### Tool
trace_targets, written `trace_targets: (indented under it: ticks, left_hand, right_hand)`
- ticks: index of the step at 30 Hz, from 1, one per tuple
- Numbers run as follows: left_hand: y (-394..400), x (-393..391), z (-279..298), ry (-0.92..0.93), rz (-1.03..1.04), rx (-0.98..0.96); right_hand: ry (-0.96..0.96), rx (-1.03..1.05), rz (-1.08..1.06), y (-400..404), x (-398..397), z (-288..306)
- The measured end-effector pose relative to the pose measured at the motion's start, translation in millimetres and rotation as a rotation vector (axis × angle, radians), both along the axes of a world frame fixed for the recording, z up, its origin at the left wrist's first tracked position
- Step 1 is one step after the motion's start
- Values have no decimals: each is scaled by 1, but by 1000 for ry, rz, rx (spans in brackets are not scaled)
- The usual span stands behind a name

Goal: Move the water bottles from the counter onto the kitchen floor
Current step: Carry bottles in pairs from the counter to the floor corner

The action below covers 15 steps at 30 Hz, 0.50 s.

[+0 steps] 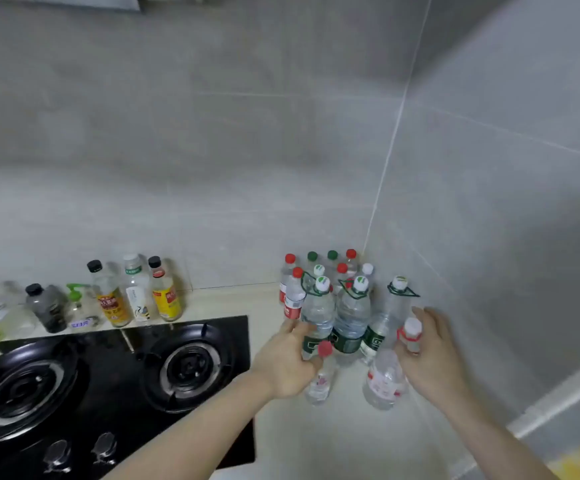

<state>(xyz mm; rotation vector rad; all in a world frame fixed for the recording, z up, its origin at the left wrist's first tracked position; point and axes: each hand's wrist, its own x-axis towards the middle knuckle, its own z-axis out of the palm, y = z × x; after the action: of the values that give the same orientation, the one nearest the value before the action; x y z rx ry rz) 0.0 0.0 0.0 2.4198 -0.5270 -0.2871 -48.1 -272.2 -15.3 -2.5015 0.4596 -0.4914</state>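
A cluster of clear water bottles (330,289) with red, green and white caps stands in the counter corner. My left hand (286,363) reaches in from the lower left. Its thumb and fingers curl round the lower left side of a large green-labelled bottle (318,315). A small red-capped bottle (319,382) stands right against its knuckles. My right hand (433,358) comes in from the right, thumb and fingers curled round the neck of a red-labelled bottle (383,382) with a white cap. Both bottles stand on the counter (344,438).
A black two-burner gas hob (101,379) fills the counter to the left. Behind it, a row of sauce and oil bottles (132,292) lines the grey tiled wall (212,150). The side wall (506,202) closes the corner on the right.
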Motion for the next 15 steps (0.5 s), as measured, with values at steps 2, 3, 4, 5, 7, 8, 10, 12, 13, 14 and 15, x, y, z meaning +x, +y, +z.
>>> trace_targets:
  ticks: [2, 3, 4, 5, 7, 8, 10, 12, 13, 14, 15]
  left_hand:
    - [-20, 9, -8, 50, 3, 42]
    - [-28, 13, -16, 82, -1, 87]
    - [-36, 15, -20, 114, -8, 136]
    - [-42, 19, -30, 126, -14, 185]
    - [-51, 25, -41, 132, -32, 264]
    - [-54, 28, -45, 122, -44, 290]
    - [-61, 33, -52, 110, -54, 319]
    - [-65, 36, -55, 89, -68, 343]
    - [-66, 37, -58, 79, -65, 350]
    - [-67, 38, -60, 73, -60, 352]
    - [-67, 38, -62, 66, -51, 350]
  right_hand:
    - [121, -62, -43, -13, 13, 2]
    - [171, -98, -36, -22, 21, -4]
    - [229, -118, -29, -27, 25, -4]
    - [261, -144, -13, -34, 31, -11]
    - [309, -163, 15, -42, 35, -19]
    - [325, -158, 22, -42, 35, -19]
    - [311, -153, 32, -45, 37, -20]
    - [294, -163, 59, -44, 40, -20]
    - [284, -178, 75, -42, 41, -19]
    - [281, -176, 88, -40, 41, -16]
    - [269, -160, 111, -37, 42, -15]
